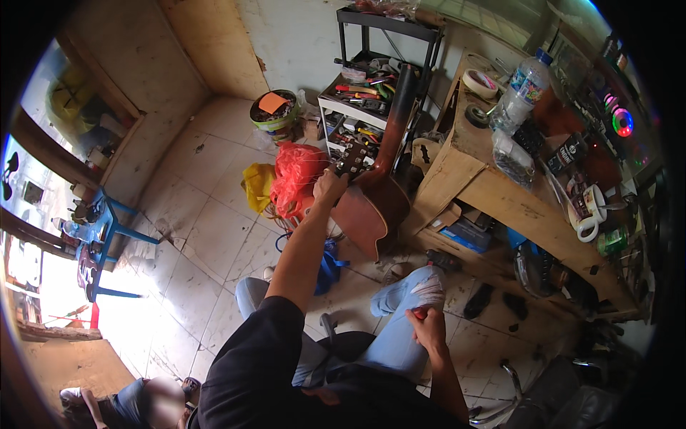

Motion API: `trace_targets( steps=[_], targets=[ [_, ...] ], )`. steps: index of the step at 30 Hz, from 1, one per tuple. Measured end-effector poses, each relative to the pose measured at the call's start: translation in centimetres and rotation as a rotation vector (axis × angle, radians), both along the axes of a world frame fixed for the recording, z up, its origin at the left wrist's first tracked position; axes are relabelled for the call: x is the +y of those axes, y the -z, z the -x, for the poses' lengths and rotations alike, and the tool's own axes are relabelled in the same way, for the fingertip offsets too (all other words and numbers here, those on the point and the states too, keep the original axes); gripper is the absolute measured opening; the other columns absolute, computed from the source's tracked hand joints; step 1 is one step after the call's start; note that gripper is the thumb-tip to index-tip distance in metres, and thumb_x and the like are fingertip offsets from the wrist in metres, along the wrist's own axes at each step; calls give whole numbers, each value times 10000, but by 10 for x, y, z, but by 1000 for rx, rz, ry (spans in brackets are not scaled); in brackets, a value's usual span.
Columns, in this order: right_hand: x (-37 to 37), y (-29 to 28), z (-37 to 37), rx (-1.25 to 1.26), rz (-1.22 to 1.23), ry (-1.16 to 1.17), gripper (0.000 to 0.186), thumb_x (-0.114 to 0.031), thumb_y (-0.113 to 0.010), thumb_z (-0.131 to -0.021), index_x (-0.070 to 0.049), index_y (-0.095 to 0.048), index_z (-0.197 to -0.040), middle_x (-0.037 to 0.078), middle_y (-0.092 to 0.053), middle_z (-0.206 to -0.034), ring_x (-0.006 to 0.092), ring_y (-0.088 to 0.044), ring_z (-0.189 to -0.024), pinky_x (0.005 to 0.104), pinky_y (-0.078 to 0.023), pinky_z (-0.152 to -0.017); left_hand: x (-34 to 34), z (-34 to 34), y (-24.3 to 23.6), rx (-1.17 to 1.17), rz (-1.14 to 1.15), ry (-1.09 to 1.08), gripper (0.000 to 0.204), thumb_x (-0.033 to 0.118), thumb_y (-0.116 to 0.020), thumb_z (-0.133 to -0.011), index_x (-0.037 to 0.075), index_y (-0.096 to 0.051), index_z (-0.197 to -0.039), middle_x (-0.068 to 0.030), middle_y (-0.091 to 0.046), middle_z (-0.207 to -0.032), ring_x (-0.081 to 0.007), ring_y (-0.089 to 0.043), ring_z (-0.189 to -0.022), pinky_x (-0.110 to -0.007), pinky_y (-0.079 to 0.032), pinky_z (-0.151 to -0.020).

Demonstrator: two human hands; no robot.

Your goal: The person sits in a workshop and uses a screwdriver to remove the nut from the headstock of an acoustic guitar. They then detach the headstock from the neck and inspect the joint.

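Reddish-brown wood: the guitar (375, 204) stands leaning by the wooden workbench (493, 189), straight ahead of your outstretched left hand (330, 187), which grips its neck just below the headstock (353, 159). Your right hand (426, 327) rests closed on your knee around something small and red; I cannot tell what. The hollow body is likely light but fragile, so support it at the neck and lower body.

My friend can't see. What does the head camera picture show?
A seated person's left hand grips the headstock of a brown guitar leaning against a wooden workbench. The right hand rests on a knee, holding something small and red.
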State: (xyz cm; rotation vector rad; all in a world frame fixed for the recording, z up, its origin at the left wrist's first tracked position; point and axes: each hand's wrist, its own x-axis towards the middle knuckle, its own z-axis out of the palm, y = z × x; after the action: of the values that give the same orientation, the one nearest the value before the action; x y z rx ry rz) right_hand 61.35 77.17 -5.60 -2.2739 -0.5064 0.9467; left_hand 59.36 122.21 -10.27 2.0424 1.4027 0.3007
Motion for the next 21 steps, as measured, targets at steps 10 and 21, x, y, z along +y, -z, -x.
trace_targets(
  steps=[10,21],
  targets=[
    [-1,2,-1,106,-38,31,302,-268,-762,-884,26,-692,-890,83,-631,-598,163,-597,-412,303,-423,-355,-7,42,9,-186,0,-60,628,542,-474,-986,-20,-625,-1224,-316,-662,-1180,-477,-612,-1154,-541,-459,-981],
    [1,9,2,3,-21,-35,375,-308,-764,-884,34,-623,-824,97,-587,-513,180,-538,-353,318,-406,-344,-96,174,-8,-1318,1166,173,872,784,-302,-954,3,-559,-1244,1,-420,-685,-100,-376,-463,-247,-337,-449]
  ],
)
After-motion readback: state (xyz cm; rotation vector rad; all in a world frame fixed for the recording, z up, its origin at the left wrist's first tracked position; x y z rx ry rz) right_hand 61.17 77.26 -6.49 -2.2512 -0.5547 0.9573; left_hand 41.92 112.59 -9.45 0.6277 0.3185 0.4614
